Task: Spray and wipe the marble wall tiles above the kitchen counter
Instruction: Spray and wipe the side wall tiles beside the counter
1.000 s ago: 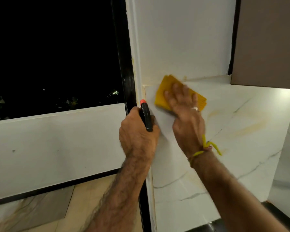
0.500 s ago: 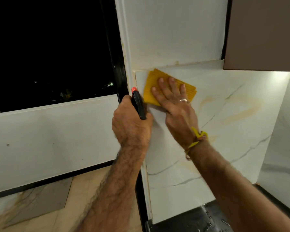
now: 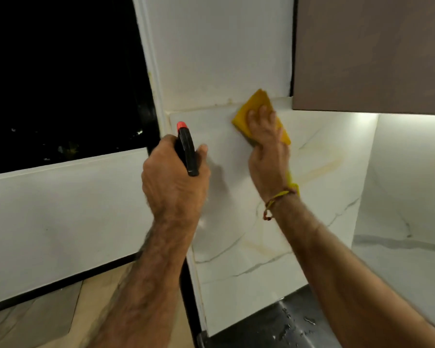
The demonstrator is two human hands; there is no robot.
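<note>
A dark window (image 3: 60, 79) filled the upper left of the frame, with small lights showing beyond the glass. Below it ran a plain white wall panel (image 3: 60, 222), edged by a black strip. A brown cabinet (image 3: 372, 51) hung at the upper right, with light glowing beneath it. At the bottom right lay a wet black counter (image 3: 274, 327); at the lower left, beige floor (image 3: 48, 317).

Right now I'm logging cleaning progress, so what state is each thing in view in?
Yellow cloth: pressed flat on the tile's top edge.
Right hand: fingers spread on the cloth.
Spray bottle: upright, nozzle up, not touching the wall.
Left hand: wrapped round the bottle.
Marble tile: yellowish streaks showing.
Dark counter: wet with droplets.
</note>
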